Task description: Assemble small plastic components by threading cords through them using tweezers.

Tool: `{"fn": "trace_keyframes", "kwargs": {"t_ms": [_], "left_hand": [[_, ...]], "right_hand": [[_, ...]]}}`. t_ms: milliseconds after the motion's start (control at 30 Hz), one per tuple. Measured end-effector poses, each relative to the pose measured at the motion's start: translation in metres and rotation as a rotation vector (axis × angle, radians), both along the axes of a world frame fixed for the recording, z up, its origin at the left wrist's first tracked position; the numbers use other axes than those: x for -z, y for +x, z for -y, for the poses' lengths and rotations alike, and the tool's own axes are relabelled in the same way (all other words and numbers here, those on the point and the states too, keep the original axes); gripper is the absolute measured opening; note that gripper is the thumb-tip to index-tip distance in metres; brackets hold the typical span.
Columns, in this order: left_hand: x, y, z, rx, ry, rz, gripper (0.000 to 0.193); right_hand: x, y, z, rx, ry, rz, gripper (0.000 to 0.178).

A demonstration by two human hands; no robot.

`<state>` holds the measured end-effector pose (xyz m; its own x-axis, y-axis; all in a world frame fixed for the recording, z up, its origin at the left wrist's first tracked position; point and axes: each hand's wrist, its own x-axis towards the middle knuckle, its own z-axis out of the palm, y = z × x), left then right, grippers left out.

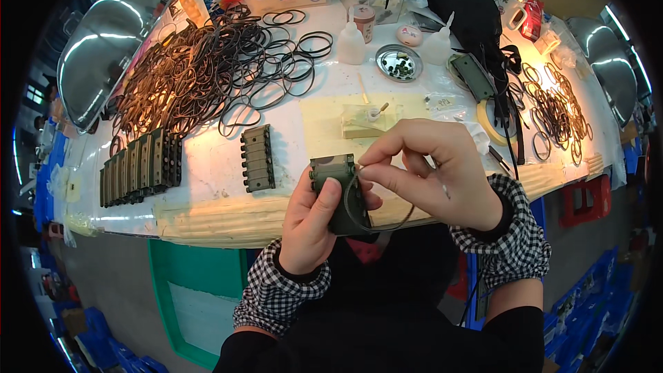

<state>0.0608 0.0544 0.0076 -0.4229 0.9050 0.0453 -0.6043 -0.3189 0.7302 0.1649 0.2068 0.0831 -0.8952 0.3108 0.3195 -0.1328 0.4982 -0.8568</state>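
Observation:
My left hand (311,217) is closed round a dark green plastic casing (336,166), holding it upright over the table's front edge. Between the thumb and forefinger of my right hand (431,173) is pinched a thin dark rubber ring (376,230). The ring lies against the casing's right side, and its loop hangs down below my right fingers. Whether it sits in a groove there is hidden by my fingertips. Left of my hands stands a ribbed green block (257,159). A row of similar green blocks (141,168) stands farther left.
A big heap of dark rubber rings (200,76) covers the table's left side; a smaller heap (559,107) lies right. Beyond my hands are a yellowish block (359,123), a metal dish (399,62) of small green parts, white squeeze bottles (351,45) and a tape roll (492,124).

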Motion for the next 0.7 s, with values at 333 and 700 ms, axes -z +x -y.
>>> {"fn": "trace_keyframes", "kwargs": {"t_ms": [333,700], "left_hand": [[0.004,0.0,0.004,0.009,-0.023,-0.012,0.03],[0.0,0.01,-0.005,-0.088,-0.041,0.093,0.029]], "right_hand": [[0.012,-0.002,0.001,0.03,-0.232,0.14,0.009],[0.024,-0.009,0.01,0.11,-0.126,0.098,0.015]]}}
